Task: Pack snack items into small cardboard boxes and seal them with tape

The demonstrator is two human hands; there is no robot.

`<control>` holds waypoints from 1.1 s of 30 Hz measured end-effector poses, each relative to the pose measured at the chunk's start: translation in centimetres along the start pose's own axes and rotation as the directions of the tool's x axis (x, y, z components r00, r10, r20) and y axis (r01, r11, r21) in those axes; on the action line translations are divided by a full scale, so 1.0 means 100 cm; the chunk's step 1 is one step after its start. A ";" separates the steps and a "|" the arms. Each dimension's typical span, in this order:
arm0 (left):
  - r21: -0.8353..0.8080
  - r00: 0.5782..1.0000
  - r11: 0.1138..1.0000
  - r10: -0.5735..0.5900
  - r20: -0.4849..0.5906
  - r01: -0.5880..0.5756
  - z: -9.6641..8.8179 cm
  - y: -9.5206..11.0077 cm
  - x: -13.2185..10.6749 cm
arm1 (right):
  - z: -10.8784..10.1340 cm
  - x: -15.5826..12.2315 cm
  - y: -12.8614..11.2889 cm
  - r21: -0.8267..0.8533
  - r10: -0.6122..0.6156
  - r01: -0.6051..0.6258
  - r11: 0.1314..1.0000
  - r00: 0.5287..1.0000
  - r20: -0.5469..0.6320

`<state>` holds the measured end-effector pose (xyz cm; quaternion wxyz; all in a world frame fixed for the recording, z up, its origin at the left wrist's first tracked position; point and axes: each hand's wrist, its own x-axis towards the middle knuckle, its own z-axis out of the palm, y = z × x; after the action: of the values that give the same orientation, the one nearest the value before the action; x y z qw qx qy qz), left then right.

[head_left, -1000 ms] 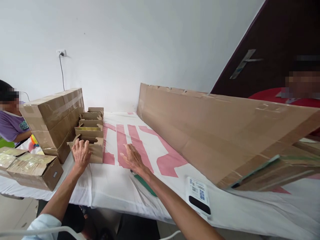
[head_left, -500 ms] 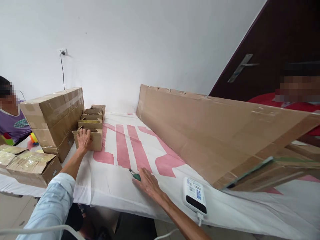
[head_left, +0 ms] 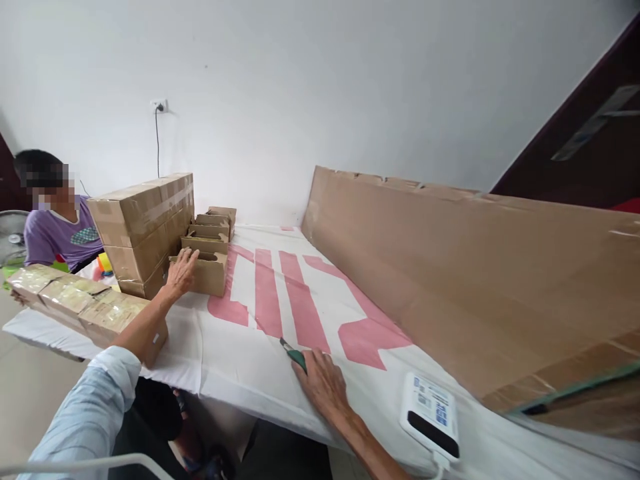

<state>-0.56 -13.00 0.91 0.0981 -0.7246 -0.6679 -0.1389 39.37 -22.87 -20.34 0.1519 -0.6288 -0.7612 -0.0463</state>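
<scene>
My left hand (head_left: 183,272) lies at the left end of the nearest small open-topped cardboard box (head_left: 210,275), its fingers curled over the upper edge. Part of that box is hidden behind the hand. Behind it, several similar open boxes (head_left: 206,230) stand in a row toward the wall. My right hand (head_left: 323,380) rests low over the white cloth at the table's front, closed around a green-handled tool (head_left: 296,357) with a short, narrow tip pointing away to the left. The tip is too small to tell its kind.
Taped boxes (head_left: 145,220) are stacked on the left, with a lower taped row (head_left: 80,300) in front. A large cardboard sheet (head_left: 440,267) stands slanting along the right. A white device (head_left: 431,413) with a cable lies near the front edge. A person in purple (head_left: 55,233) is at left.
The view has turned left, so everything appears farther right. My left hand has slid slightly left along the nearest box. My right hand still holds the green-handled tool.
</scene>
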 end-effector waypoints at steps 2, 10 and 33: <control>-0.020 1.000 1.000 0.014 0.028 -0.014 -0.015 -0.003 -0.011 | 0.004 -0.002 0.002 -0.007 -0.015 0.015 1.000 0.999 -0.040; -0.320 0.920 0.943 0.206 0.334 -0.095 -0.103 -0.063 -0.085 | 0.005 -0.005 0.001 -0.010 -0.015 0.015 1.000 0.996 -0.083; -0.524 0.999 0.852 -0.009 -0.035 -0.011 -0.038 0.017 -0.175 | -0.080 0.017 -0.046 0.874 0.129 -0.155 0.460 0.986 0.107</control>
<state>-0.37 -30.84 -1.27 -0.0908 -0.7217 -0.6026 -0.3283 36.05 -24.33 -11.71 0.4465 -0.5231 -0.6238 0.3714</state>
